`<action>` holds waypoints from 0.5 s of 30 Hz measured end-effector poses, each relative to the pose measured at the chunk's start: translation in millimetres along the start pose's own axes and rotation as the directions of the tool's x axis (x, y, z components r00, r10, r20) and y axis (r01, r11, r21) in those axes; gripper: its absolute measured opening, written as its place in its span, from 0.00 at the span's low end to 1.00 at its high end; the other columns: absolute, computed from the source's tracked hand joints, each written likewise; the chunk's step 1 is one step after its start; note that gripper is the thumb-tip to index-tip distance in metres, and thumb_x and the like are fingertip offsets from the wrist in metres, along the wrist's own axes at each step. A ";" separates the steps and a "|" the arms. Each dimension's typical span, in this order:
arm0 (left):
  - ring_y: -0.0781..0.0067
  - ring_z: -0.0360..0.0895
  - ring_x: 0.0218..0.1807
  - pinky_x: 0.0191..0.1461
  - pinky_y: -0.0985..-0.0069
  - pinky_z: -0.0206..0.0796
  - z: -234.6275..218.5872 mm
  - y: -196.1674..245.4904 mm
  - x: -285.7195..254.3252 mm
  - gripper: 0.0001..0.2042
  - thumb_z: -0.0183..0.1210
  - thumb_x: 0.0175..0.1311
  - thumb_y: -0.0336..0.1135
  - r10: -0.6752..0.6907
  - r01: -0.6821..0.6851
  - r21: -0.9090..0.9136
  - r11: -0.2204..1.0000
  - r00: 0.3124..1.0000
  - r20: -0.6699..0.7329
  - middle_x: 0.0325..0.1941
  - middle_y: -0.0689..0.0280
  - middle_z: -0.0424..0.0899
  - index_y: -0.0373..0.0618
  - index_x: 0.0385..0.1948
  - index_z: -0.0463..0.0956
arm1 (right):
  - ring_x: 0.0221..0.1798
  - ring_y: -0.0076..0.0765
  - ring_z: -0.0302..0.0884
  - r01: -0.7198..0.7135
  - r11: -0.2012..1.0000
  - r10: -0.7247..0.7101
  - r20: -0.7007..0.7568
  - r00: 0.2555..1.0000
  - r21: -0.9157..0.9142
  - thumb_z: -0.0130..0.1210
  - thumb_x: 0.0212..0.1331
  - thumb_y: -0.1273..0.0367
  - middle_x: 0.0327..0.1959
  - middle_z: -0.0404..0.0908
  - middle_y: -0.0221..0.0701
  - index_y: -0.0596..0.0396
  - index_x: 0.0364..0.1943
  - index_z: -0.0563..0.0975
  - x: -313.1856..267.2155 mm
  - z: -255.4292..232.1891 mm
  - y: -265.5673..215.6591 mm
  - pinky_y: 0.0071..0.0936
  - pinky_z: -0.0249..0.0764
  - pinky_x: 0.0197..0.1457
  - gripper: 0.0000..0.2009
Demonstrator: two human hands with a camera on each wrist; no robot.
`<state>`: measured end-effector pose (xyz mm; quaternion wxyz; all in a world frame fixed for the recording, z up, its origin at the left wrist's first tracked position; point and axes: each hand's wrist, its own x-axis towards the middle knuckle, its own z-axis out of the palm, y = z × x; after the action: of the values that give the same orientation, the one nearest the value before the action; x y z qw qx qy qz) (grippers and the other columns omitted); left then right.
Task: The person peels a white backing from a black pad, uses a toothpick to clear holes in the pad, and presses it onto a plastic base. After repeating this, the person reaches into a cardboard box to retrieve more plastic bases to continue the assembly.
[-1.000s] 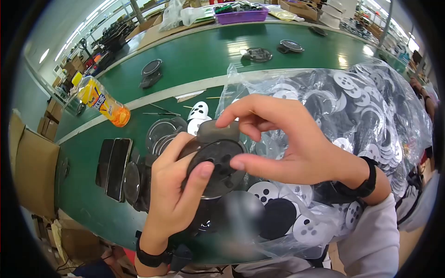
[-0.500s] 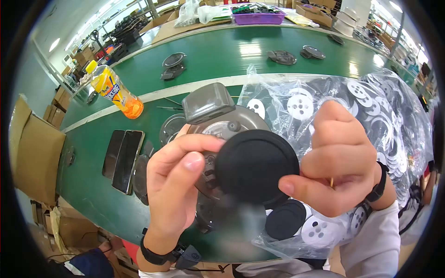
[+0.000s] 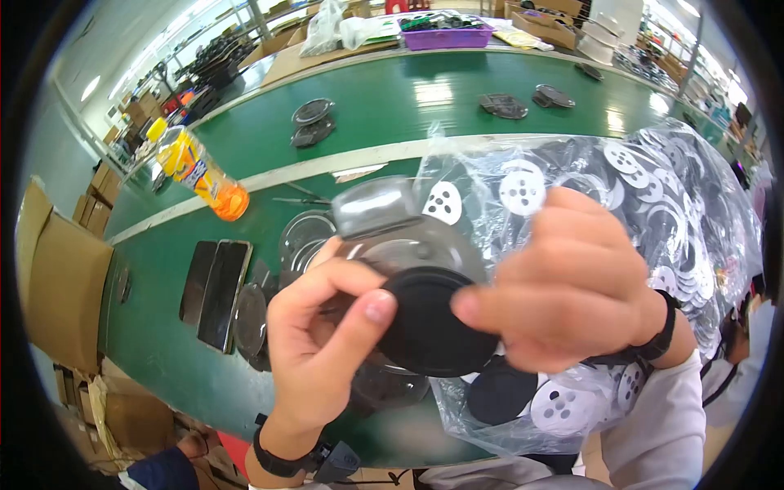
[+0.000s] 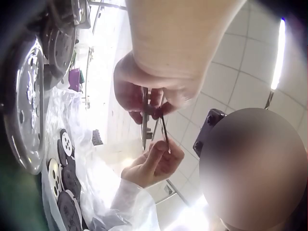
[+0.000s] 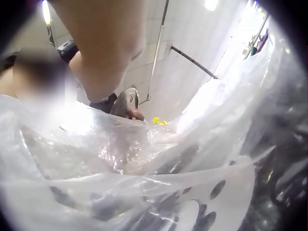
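Here, in the head view, holds a black disc (image 3: pixel 437 339) by its left edge, pinched between the thumb and bent forefinger of the left hand (image 3: pixel 318 351), in front of a smoky clear housing (image 3: pixel 445 237). Points the left forearm (image 3: pixel 294 429) upward from the lower edge, with a black band (image 3: pixel 282 459) at the wrist. Reaches in from the right with the right hand (image 3: pixel 572 286), blurred, knuckles up, fingers curled toward the palm and thumb laid on the disc's right side. Holds disc and housing over the green counter (image 3: pixel 180 376), beside a plastic bag (image 3: pixel 478 184) of white discs (image 3: pixel 576 416).

In the left wrist view, shows the left hand large at the top, bent downward, fingers clamped round disc and housing, both edge-on. Shows the right hand below, thumb and bent fingers closed at the disc's lower end.

In the right wrist view, shows a bare forearm (image 5: pixel 103 33) slanting down behind crinkled plastic, near a round piece (image 5: pixel 126 102) with fingertips (image 5: pixel 136 114) at its rim. Cannot tell the right fingers' hold from this side.
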<state>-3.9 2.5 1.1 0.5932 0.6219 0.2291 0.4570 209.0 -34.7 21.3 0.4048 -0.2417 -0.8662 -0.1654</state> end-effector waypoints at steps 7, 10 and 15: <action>0.87 0.63 0.30 0.35 0.87 0.53 23.0 -9.1 -8.8 0.05 0.52 0.59 0.28 -0.194 0.146 -0.199 0.969 0.948 -0.252 0.26 0.73 0.69 0.39 0.24 0.71 | 0.29 0.33 0.67 -0.280 0.953 0.295 0.131 0.947 -0.120 0.62 0.28 0.54 0.31 0.69 0.33 0.61 0.38 0.75 13.3 -5.7 -20.0 0.26 0.59 0.26 0.30; 0.87 0.63 0.30 0.36 0.87 0.54 31.2 -7.5 -13.6 0.05 0.52 0.59 0.28 -0.199 0.152 -0.168 0.974 0.931 -0.305 0.25 0.74 0.70 0.39 0.25 0.71 | 0.30 0.34 0.68 -0.282 0.931 0.336 0.247 0.909 -0.230 0.65 0.19 0.58 0.32 0.68 0.34 0.62 0.37 0.73 7.4 1.8 -28.0 0.27 0.62 0.29 0.33; 0.84 0.68 0.35 0.41 0.84 0.59 19.3 -11.8 -20.3 0.07 0.46 0.64 0.31 0.001 0.030 0.160 0.987 0.982 -0.190 0.31 0.70 0.73 0.38 0.30 0.70 | 0.27 0.31 0.63 -0.336 0.933 0.354 0.168 0.920 -0.128 0.60 0.28 0.63 0.25 0.64 0.32 0.60 0.22 0.70 10.0 1.3 -25.4 0.23 0.59 0.29 0.17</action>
<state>5.7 -22.2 -13.8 0.5197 0.6200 0.3254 0.4895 188.5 -52.2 26.0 0.3316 -0.4242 -0.8355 -0.1095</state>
